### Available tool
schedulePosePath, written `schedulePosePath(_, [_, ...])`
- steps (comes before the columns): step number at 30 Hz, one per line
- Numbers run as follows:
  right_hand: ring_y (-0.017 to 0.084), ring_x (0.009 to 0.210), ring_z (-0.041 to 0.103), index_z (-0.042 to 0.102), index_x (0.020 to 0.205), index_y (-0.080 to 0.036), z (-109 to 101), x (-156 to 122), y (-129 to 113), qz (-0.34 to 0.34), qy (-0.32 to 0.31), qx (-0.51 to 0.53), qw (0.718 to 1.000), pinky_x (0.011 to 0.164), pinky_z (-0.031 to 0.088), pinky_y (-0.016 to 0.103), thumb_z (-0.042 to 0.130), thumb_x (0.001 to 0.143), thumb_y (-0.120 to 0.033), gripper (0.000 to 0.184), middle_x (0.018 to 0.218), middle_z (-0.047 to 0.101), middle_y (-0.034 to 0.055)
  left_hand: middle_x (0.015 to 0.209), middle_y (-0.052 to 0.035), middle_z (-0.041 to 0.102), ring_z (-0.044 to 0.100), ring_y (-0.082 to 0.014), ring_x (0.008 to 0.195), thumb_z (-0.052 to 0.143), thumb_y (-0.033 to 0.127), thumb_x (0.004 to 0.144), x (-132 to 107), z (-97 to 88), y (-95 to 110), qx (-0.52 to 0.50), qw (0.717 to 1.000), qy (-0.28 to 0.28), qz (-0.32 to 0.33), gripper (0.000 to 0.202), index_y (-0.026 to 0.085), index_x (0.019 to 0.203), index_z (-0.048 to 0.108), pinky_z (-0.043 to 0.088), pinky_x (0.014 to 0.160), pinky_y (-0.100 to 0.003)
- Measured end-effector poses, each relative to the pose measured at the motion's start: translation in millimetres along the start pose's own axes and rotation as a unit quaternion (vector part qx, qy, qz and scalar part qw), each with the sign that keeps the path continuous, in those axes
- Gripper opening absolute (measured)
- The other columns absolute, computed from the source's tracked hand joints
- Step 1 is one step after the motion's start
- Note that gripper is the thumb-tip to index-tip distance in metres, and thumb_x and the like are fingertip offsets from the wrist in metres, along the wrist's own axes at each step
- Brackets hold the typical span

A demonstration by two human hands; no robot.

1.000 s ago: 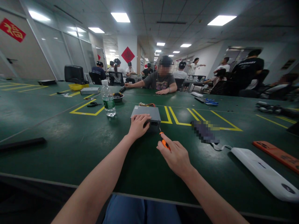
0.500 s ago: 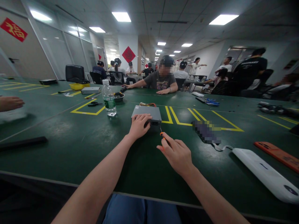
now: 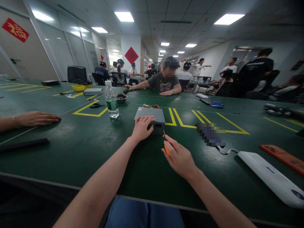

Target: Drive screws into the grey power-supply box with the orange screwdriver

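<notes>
A grey metal computer power supply (image 3: 152,113) lies flat on the green table, with coloured wires (image 3: 151,106) coming out behind it. My left hand (image 3: 143,127) grips its near left part, fingers across the top and thumb at the front side. In my right hand (image 3: 179,155) is a screwdriver (image 3: 167,147) with an orange and black handle, the fingers closed round it. Its thin shaft points up at the near right corner of the power supply, by the socket. Whether the tip sits in a screw is too small to tell.
Left of the power supply stands a water bottle (image 3: 111,100), with a metal bowl (image 3: 122,98) behind. A co-worker's hand (image 3: 39,118) rests at the left, near a black bar (image 3: 25,145). A white power bank (image 3: 270,177) and an orange phone (image 3: 285,156) lie right. Another person (image 3: 163,79) sits opposite.
The co-worker's hand at the left has come further in and now lies on the table. My right fingers have shifted round the screwdriver handle, showing more orange. The power supply stays put.
</notes>
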State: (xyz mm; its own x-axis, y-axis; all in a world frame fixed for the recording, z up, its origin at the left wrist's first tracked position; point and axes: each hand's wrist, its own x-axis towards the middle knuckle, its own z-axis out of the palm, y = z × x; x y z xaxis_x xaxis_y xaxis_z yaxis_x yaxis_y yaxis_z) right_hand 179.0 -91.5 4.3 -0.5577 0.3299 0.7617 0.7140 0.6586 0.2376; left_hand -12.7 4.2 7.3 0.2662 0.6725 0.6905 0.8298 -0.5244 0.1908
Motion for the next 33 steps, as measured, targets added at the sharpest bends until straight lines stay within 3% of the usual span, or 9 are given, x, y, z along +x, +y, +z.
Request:
schedulePosePath(3, [0.018, 0.076, 0.065, 0.048, 0.094, -0.014, 1.6, 2.0, 3.4, -0.004, 0.04, -0.033, 0.999, 0.065, 0.052, 0.027, 0.052, 0.086, -0.028, 0.016, 0.097, 0.065, 0.0164, 0.122, 0.0022, 0.056, 0.047, -0.0185, 0.113, 0.048, 0.022, 0.081, 0.3, 0.0, 0.2, -0.001, 1.0, 0.002, 0.0, 0.029, 0.029, 0.109, 0.053, 0.025, 0.097, -0.038])
schedulePosePath(5, [0.017, 0.073, 0.065, 0.046, 0.09, -0.015, 3.0, 1.8, 5.3, 0.003, 0.046, -0.032, 0.998, 0.061, 0.051, 0.024, 0.052, 0.087, -0.028, 0.015, 0.098, 0.065, 0.017, 0.122, 0.0023, 0.056, 0.047, -0.0185, 0.113, 0.049, 0.023, 0.081, 0.6, -0.3, 0.6, 0.0, 1.0, 0.0, -0.003, 0.029, 0.03, 0.109, 0.053, 0.025, 0.097, -0.038])
schedulePosePath(9, [0.016, 0.076, 0.066, 0.044, 0.092, -0.016, 2.1, 2.6, 5.0, -0.001, 0.031, -0.015, 0.999, 0.06, 0.051, 0.023, 0.048, 0.088, -0.022, 0.008, 0.109, 0.062, 0.0192, 0.122, 0.0013, 0.057, 0.047, -0.0193, 0.114, 0.047, 0.023, 0.082, 1.1, -1.0, 1.1, 0.0, 1.0, -0.005, -0.007, 0.029, 0.03, 0.109, 0.054, 0.025, 0.097, -0.039])
schedulePosePath(17, [0.017, 0.084, 0.065, 0.048, 0.092, -0.013, 6.6, 18.0, -1.0, -0.097, 0.014, 0.022, 0.995, 0.067, 0.053, 0.025, 0.046, 0.087, -0.016, 0.006, 0.104, 0.063, 0.0189, 0.122, 0.0019, 0.057, 0.047, -0.0182, 0.113, 0.048, 0.023, 0.082, 0.7, 0.6, -1.5, -0.003, 1.0, 0.006, 0.004, 0.027, 0.029, 0.108, 0.053, 0.025, 0.097, -0.039])
schedulePosePath(30, [0.017, 0.083, 0.064, 0.048, 0.093, -0.013, 17.4, 15.6, 1.9, -0.075, 0.025, 0.011, 0.997, 0.068, 0.052, 0.027, 0.048, 0.086, -0.017, 0.007, 0.105, 0.062, 0.0191, 0.123, 0.0017, 0.056, 0.047, -0.0186, 0.114, 0.048, 0.024, 0.083, 1.2, -0.1, 0.5, -0.003, 1.0, -0.001, -0.001, 0.026, 0.028, 0.108, 0.054, 0.025, 0.097, -0.039])
schedulePosePath(33, [0.017, 0.082, 0.063, 0.05, 0.094, -0.015, 19.1, 15.2, -1.4, -0.083, 0.001, 0.008, 0.996, 0.07, 0.05, 0.028, 0.047, 0.086, -0.014, 0.009, 0.107, 0.061, 0.0175, 0.123, 0.0016, 0.056, 0.047, -0.0186, 0.114, 0.048, 0.024, 0.083, 1.6, 0.4, 0.7, 0.002, 1.0, -0.002, -0.003, 0.027, 0.028, 0.108, 0.054, 0.025, 0.097, -0.039])
